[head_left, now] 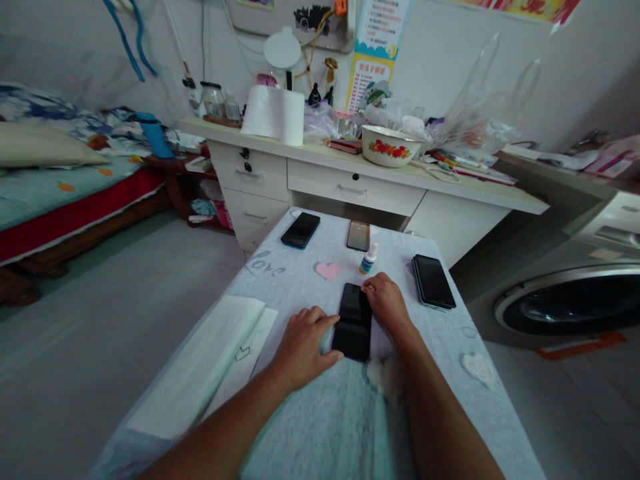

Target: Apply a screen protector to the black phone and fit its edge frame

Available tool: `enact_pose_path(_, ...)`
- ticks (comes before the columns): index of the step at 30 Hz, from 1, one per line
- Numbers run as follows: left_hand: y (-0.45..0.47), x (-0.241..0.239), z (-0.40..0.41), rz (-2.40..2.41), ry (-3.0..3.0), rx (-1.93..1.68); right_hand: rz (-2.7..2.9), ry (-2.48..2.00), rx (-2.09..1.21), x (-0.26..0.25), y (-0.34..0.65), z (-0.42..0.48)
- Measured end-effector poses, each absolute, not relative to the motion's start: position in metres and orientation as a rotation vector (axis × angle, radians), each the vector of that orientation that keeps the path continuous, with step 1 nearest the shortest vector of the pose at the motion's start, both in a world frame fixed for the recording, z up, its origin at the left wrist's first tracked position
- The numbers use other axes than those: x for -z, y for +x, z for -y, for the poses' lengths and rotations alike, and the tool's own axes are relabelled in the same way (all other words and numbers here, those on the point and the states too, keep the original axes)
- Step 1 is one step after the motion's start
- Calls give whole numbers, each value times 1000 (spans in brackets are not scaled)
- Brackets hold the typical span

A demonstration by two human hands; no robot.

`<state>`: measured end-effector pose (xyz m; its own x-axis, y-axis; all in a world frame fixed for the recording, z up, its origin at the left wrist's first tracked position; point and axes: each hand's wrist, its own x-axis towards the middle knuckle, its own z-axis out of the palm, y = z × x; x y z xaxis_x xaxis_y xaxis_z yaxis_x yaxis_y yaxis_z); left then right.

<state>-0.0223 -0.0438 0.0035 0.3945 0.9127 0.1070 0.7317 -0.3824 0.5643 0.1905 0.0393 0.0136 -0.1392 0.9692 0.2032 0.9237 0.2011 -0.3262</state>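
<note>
Flat on the counter (310, 440) draped in pale blue heart-printed cloth, between both hands: a glossy black rectangular smartphone (354, 327), screen up. Left hand (306, 347) open, fingers spread, a fingertip and thumb at the phone's left edge, nothing gripped. Right hand (387, 300) with fingers bunched at the upper right corner; impossible to tell whether pinching anything.

Main risk, by judgement: a skid or twist on loose cloth, from pressure at that corner without a matching hold on the left. Also a toppled small white plastic bottle with blue-and-yellow label (369, 259), upright just beyond the right knuckles, from a forward swing.

Edges: long white paper sheets (210, 360) along the left side, close to the drop; a stack of dark flat phones (434, 282) near the right edge, probably easy to nudge off. Best room for moving: cloth between the forearms, plus the strip short of the stack.
</note>
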Motion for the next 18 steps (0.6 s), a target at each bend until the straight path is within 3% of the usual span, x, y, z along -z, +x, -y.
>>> enact_pose_path(18, -22, -1, 44, -1404, 2244, -580, 2147, -1686, -179, -11, 166, -45)
